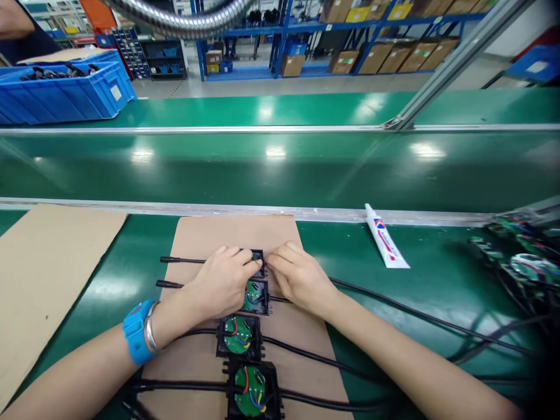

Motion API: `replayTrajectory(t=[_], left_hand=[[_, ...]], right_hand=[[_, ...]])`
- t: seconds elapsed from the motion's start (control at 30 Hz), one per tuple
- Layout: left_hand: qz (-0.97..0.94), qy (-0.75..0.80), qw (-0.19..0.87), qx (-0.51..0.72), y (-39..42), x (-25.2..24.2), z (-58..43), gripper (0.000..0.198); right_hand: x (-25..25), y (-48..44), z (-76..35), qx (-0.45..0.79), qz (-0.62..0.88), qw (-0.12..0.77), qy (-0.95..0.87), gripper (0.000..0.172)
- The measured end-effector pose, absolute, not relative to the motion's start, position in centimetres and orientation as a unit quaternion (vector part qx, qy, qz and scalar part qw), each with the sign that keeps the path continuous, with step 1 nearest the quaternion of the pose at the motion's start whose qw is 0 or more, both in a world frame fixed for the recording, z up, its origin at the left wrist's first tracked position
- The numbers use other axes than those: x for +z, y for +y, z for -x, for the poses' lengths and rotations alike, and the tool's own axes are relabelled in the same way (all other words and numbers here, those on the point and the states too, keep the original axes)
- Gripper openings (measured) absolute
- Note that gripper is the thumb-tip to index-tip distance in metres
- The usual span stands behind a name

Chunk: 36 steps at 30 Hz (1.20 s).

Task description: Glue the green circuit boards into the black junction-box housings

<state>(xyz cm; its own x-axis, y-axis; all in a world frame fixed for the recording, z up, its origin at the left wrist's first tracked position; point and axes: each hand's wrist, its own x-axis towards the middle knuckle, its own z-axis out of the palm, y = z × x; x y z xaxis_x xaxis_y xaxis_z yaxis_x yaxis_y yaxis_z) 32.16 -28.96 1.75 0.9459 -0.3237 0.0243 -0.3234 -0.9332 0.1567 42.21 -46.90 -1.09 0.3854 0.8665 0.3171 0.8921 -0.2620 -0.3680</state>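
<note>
Both my hands are at the farthest of several black plastic housings [259, 255], which stand in a column on a cardboard sheet [301, 338]. My left hand [227, 274] closes over its left side, fingertips on the housing. At its right edge, my right hand [297, 271] pinches where the black cable comes out. The nearer housings hold round green circuit boards [251, 391] with red, blue and yellow wires. Black cables [306, 350] leave each housing on both sides. My hands partly cover the two farthest housings.
A white tube [387, 239] lies right of the cardboard. Tangled boards and wires [525, 262] are piled at the far right. Another cardboard sheet [56, 262] lies left. Beyond the metal rail stands a blue crate [65, 93], near a person's arm [15, 23]. A slanted metal post [459, 64] rises at right.
</note>
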Motion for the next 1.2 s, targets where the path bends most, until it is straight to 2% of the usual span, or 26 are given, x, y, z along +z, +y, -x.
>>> replayTrajectory(t=[0.13,0.27,0.37,0.47,0.57,0.67,0.87,1.1,1.2], left_hand=[[-0.984,-0.144,0.103,0.005,-29.2,1.9,-32.4,0.036],[-0.966,-0.132,0.218,0.042,-28.0,2.3,-31.8,0.042],[-0.954,-0.047,0.283,0.085,-26.1,2.8,-31.5,0.03],[-0.954,0.016,0.29,0.077,-24.5,2.5,-31.5,0.015],[-0.953,0.014,0.302,0.034,-23.9,1.7,-31.6,0.008],[-0.951,0.021,0.309,0.016,-24.0,1.1,-31.8,0.008],[-0.949,0.023,0.314,0.013,-24.1,0.9,-32.0,0.009],[-0.953,0.021,0.303,0.009,-24.0,0.6,-32.2,0.013],[-0.958,0.011,0.288,0.002,-23.9,0.5,-32.5,0.012]], right_hand=[[-1.5,-47.0,-43.0,-0.021,0.777,0.238,-0.583,0.037],[-1.1,-47.4,-43.9,-0.027,0.769,0.235,-0.594,0.03],[0.2,-47.2,-43.4,-0.048,0.784,0.235,-0.572,0.028],[1.5,-46.1,-41.7,-0.055,0.81,0.218,-0.542,0.03],[2.3,-44.7,-40.0,-0.024,0.83,0.15,-0.537,0.03],[2.7,-43.8,-39.6,0.003,0.84,0.105,-0.532,0.029],[3.4,-42.6,-39.0,-0.003,0.843,0.085,-0.531,0.028],[2.1,-41.6,-37.4,0.011,0.831,0.074,-0.551,0.038],[1.9,-41.5,-37.7,0.003,0.833,0.043,-0.551,0.037]])
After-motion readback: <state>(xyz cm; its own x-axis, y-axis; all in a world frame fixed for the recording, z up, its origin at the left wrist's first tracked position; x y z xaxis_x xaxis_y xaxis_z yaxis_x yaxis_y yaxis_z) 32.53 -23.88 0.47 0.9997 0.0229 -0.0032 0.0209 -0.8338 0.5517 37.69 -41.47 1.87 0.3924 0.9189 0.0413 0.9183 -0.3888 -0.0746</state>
